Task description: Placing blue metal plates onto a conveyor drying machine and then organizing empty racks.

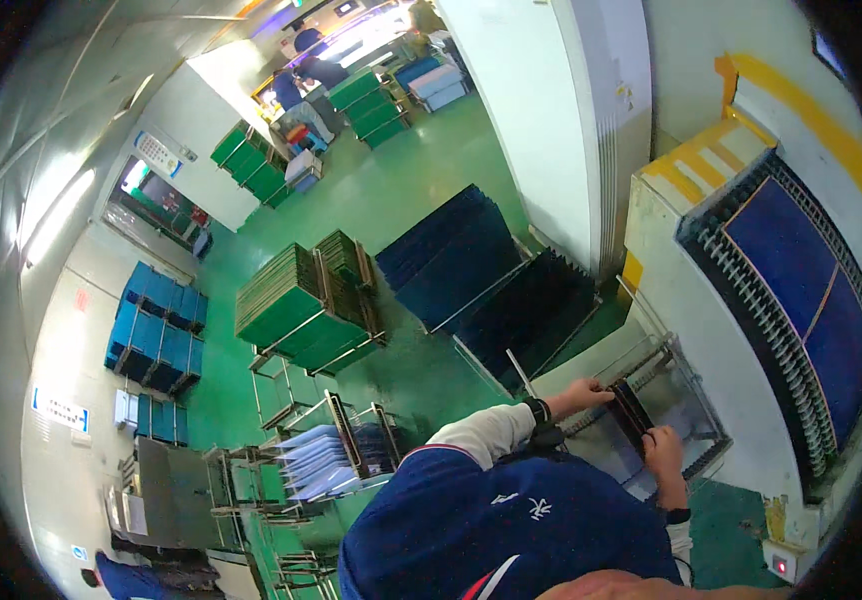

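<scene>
A dark, narrow piece [632,416] with lengthwise brownish lines lies between my two hands, above an open metal-framed rack; its exact kind is unclear. My left hand [579,397] closes on its far left end, with a dark band on the wrist. At the other end, my right hand [663,452] curls its fingers around the edge. Beneath and beside them is the rack [696,395], with a metal frame and toothed side bars. Part of its near side is hidden by my sleeve and body.
A white machine [651,230] with toothed roller tracks carries dark blue panels [786,240] on my right. Dark panel racks [461,255] and a rack of green boards [286,300] stand on the green floor. Another person [136,578] is at lower left; others work far back.
</scene>
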`<state>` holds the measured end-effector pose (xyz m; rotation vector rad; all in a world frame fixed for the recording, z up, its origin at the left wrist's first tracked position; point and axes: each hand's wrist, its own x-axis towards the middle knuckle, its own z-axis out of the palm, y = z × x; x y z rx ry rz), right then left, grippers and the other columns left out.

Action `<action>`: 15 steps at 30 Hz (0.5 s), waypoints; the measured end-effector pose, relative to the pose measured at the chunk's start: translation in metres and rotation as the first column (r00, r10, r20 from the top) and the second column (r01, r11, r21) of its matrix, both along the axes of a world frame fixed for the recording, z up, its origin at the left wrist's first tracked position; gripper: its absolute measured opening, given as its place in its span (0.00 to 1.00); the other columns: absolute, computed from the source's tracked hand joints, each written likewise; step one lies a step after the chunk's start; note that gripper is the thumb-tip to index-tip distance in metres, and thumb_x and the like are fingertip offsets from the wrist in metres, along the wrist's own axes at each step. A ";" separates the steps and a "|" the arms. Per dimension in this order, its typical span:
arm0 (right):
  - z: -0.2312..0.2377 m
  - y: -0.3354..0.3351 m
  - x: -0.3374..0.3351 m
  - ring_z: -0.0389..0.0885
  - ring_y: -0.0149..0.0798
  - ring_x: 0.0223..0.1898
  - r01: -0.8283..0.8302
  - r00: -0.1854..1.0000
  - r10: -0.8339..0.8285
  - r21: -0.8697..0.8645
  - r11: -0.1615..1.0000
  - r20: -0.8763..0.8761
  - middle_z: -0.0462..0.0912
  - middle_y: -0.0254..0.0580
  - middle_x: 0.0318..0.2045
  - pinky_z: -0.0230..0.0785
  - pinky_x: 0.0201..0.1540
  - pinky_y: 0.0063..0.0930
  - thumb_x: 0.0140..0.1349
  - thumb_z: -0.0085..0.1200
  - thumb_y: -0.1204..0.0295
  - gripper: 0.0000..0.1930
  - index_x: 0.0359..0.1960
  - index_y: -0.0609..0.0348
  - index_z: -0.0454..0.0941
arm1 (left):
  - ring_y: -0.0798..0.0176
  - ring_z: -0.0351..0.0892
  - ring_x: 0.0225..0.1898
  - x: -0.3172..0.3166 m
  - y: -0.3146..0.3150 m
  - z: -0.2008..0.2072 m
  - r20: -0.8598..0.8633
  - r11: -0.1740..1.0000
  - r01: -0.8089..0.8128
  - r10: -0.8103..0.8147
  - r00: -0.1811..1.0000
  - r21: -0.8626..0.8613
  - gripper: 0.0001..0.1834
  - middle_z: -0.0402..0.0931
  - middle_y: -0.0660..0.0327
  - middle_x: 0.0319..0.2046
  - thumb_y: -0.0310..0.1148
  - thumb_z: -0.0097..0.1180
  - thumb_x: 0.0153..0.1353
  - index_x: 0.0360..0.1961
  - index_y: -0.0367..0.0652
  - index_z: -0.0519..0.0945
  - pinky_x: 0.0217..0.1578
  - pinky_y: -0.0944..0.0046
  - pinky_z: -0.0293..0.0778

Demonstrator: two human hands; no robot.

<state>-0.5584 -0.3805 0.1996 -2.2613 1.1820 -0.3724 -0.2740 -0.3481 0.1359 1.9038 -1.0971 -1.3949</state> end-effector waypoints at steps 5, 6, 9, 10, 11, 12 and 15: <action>-0.022 -0.012 -0.008 0.77 0.52 0.42 -0.023 0.979 0.022 -0.005 1.000 -0.201 0.79 0.45 0.37 0.71 0.44 0.44 0.57 0.53 0.66 0.11 0.38 0.55 0.82 | 0.62 0.77 0.29 -0.002 -0.006 -0.011 0.033 0.989 0.121 -0.119 0.992 -0.081 0.19 0.79 0.58 0.25 0.47 0.66 0.49 0.30 0.41 0.81 0.31 0.58 0.72; -0.023 -0.012 -0.003 0.77 0.52 0.42 -0.033 0.972 0.031 -0.004 0.999 -0.234 0.79 0.44 0.37 0.71 0.44 0.44 0.57 0.52 0.66 0.11 0.38 0.54 0.82 | 0.61 0.76 0.26 0.000 -0.003 -0.031 0.050 0.984 0.106 -0.100 0.994 -0.140 0.17 0.78 0.57 0.23 0.45 0.67 0.48 0.28 0.40 0.81 0.29 0.57 0.72; -0.047 -0.019 -0.016 0.77 0.53 0.41 -0.086 0.959 0.074 -0.032 0.996 -0.274 0.79 0.45 0.37 0.71 0.43 0.46 0.57 0.52 0.66 0.11 0.38 0.52 0.82 | 0.60 0.76 0.26 -0.001 -0.008 -0.016 0.092 0.961 0.188 -0.172 0.981 -0.204 0.17 0.78 0.56 0.23 0.44 0.67 0.48 0.28 0.40 0.81 0.29 0.57 0.72; -0.043 -0.022 -0.010 0.77 0.53 0.41 -0.136 0.953 0.120 -0.039 0.990 -0.278 0.79 0.45 0.36 0.71 0.42 0.47 0.57 0.52 0.66 0.10 0.38 0.52 0.82 | 0.60 0.76 0.26 0.002 -0.005 -0.020 0.081 0.964 0.170 -0.157 0.984 -0.204 0.17 0.79 0.56 0.23 0.44 0.67 0.48 0.28 0.40 0.81 0.29 0.57 0.72; -0.038 -0.022 -0.007 0.77 0.53 0.40 -0.137 0.957 0.123 -0.034 0.990 -0.262 0.79 0.46 0.36 0.70 0.42 0.46 0.57 0.53 0.67 0.09 0.36 0.54 0.82 | 0.60 0.76 0.26 0.005 0.000 -0.023 0.069 0.967 0.154 -0.143 0.987 -0.204 0.17 0.79 0.56 0.23 0.44 0.67 0.48 0.28 0.41 0.81 0.29 0.58 0.72; -0.034 -0.019 -0.005 0.77 0.53 0.39 -0.137 0.961 0.126 -0.029 0.990 -0.245 0.79 0.47 0.35 0.70 0.42 0.46 0.57 0.53 0.68 0.09 0.34 0.56 0.81 | 0.60 0.77 0.26 0.008 0.002 -0.027 0.058 0.969 0.139 -0.129 0.990 -0.205 0.16 0.79 0.56 0.23 0.44 0.67 0.48 0.28 0.41 0.81 0.29 0.58 0.72; -0.006 -0.015 -0.002 0.77 0.54 0.39 -0.111 0.956 0.104 -0.011 0.994 -0.273 0.79 0.48 0.34 0.70 0.41 0.46 0.57 0.53 0.68 0.08 0.32 0.57 0.81 | 0.60 0.76 0.25 0.000 -0.001 -0.010 -0.056 0.983 0.097 -0.107 0.993 -0.153 0.17 0.78 0.57 0.22 0.44 0.67 0.48 0.27 0.41 0.80 0.29 0.58 0.72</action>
